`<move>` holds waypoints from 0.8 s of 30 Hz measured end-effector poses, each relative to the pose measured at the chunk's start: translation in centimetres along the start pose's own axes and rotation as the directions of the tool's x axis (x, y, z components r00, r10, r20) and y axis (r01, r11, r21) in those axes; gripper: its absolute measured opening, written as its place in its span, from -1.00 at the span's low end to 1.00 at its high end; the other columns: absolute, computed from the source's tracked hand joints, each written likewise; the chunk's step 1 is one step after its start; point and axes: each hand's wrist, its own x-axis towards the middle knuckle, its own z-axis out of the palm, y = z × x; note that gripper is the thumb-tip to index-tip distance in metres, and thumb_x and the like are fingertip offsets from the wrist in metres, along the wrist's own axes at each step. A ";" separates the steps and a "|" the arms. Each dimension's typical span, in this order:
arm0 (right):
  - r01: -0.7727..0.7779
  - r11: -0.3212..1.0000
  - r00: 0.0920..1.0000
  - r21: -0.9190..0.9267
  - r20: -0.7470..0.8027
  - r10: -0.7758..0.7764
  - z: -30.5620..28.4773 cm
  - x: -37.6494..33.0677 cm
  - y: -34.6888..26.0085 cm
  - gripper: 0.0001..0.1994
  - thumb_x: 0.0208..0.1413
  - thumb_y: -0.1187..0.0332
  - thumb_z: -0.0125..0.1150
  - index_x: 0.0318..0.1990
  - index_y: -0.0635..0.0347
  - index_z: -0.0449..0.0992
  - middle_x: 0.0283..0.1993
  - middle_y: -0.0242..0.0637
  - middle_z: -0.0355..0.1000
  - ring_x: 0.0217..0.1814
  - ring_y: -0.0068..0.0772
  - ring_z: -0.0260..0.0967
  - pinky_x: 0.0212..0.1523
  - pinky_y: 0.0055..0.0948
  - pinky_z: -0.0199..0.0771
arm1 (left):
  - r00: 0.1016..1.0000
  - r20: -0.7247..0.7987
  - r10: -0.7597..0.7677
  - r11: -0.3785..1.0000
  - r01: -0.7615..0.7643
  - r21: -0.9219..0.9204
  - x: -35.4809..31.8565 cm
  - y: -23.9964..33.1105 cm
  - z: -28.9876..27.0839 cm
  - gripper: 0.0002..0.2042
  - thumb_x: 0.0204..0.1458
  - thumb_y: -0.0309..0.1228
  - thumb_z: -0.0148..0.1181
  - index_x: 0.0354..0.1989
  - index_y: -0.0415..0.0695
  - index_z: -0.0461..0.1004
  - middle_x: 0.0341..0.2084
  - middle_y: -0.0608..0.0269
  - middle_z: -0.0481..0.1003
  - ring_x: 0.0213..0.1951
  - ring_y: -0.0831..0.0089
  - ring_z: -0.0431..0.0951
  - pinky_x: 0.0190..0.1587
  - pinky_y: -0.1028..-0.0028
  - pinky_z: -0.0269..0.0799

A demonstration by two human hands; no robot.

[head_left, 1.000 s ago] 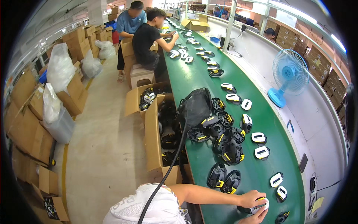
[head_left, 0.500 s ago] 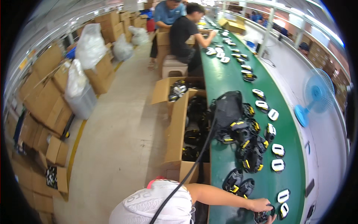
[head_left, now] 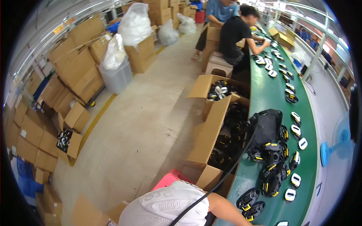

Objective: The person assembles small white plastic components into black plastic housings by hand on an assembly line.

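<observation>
My left forearm, below a white sleeve, reaches right over the green conveyor belt and leaves the picture at the lower edge. Neither my left hand nor my right hand shows, so what they hold is hidden. Closest to the forearm lie two black plastic parts with yellow tabs. Beyond them a heap of similar black parts spills beside a black mesh basket. Along the belt's right side runs a row of black parts with white oval rings.
Open cartons of black parts stand against the belt's left side. A black cable crosses before me. Farther up sits a person in black, beside a person in blue. A blue fan stands right of the belt.
The view has swung left, so the belt and cartons appear farther right. My hands, earlier at a black part near the lower edge, have passed out of the picture.
</observation>
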 end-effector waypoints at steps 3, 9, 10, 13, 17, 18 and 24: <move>-0.007 1.000 0.998 -0.017 0.057 0.008 2.2 1.5 1.5 -0.67 0.14 0.29 -0.09 -0.05 0.35 0.40 0.02 -0.10 0.33 -0.02 -0.32 0.30 -0.06 -0.38 0.35 | 0.993 -0.051 0.105 0.994 -0.105 -0.005 0.4 -0.9 0.7 -0.60 0.01 -0.03 0.11 -0.52 -0.17 0.54 -0.57 0.04 0.52 -0.50 0.22 0.54 -0.44 0.31 0.42; 0.009 1.000 0.971 0.022 0.240 -0.014 12.4 6.0 3.5 -0.68 0.16 0.29 -0.09 -0.07 0.34 0.42 -0.01 -0.10 0.35 -0.05 -0.33 0.31 -0.07 -0.37 0.35 | 0.996 0.086 0.034 0.995 -0.025 -0.098 1.5 -3.4 2.7 -0.55 0.08 -0.01 0.04 -0.51 -0.22 0.53 -0.60 0.06 0.52 -0.54 0.37 0.50 -0.45 0.38 0.36; 0.012 1.000 0.962 0.028 0.272 -0.019 14.1 6.4 3.5 -0.68 0.16 0.28 -0.09 -0.07 0.33 0.42 -0.01 -0.10 0.36 -0.06 -0.33 0.31 -0.08 -0.37 0.35 | 0.998 0.053 0.026 0.996 -0.022 -0.084 1.6 -4.1 2.8 -0.55 0.08 -0.01 0.04 -0.51 -0.22 0.53 -0.60 0.06 0.52 -0.54 0.37 0.50 -0.45 0.38 0.36; 0.020 0.999 0.941 0.040 0.338 -0.032 18.6 7.0 3.6 -0.68 0.17 0.28 -0.09 -0.08 0.33 0.43 -0.03 -0.10 0.37 -0.07 -0.33 0.32 -0.08 -0.37 0.36 | 0.995 0.044 0.091 0.990 -0.086 -0.116 1.8 -5.4 2.3 -0.58 0.08 -0.04 0.03 -0.46 -0.20 0.53 -0.55 0.00 0.52 -0.47 0.20 0.53 -0.43 0.31 0.38; 0.054 0.997 0.925 0.055 0.374 -0.070 23.1 8.9 3.2 -0.69 0.18 0.28 -0.10 -0.09 0.32 0.44 -0.05 -0.11 0.39 -0.09 -0.33 0.33 -0.09 -0.36 0.36 | 0.987 0.156 -0.035 0.957 0.078 -0.281 1.9 -4.1 2.1 -0.63 0.11 -0.07 0.02 -0.37 -0.12 0.58 -0.56 0.26 0.55 -0.51 0.49 0.52 -0.45 0.45 0.41; 0.066 0.996 0.920 0.057 0.383 -0.083 24.2 9.2 2.7 -0.69 0.18 0.28 -0.10 -0.09 0.31 0.44 -0.05 -0.11 0.39 -0.10 -0.33 0.34 -0.10 -0.36 0.36 | 0.996 0.090 -0.028 0.970 0.049 -0.238 2.0 -4.2 2.1 -0.65 0.11 -0.08 0.02 -0.38 -0.12 0.56 -0.55 0.26 0.54 -0.51 0.48 0.50 -0.44 0.45 0.40; 0.181 0.981 0.892 0.073 0.408 -0.195 30.3 10.3 -2.1 -0.69 0.20 0.27 -0.10 -0.11 0.30 0.46 -0.08 -0.11 0.42 -0.13 -0.33 0.35 -0.11 -0.36 0.37 | 0.959 -0.255 0.120 0.992 -0.105 0.072 1.2 -5.0 2.0 -0.71 0.09 -0.16 0.03 -0.39 -0.15 0.49 -0.53 0.23 0.45 -0.48 0.43 0.42 -0.40 0.40 0.34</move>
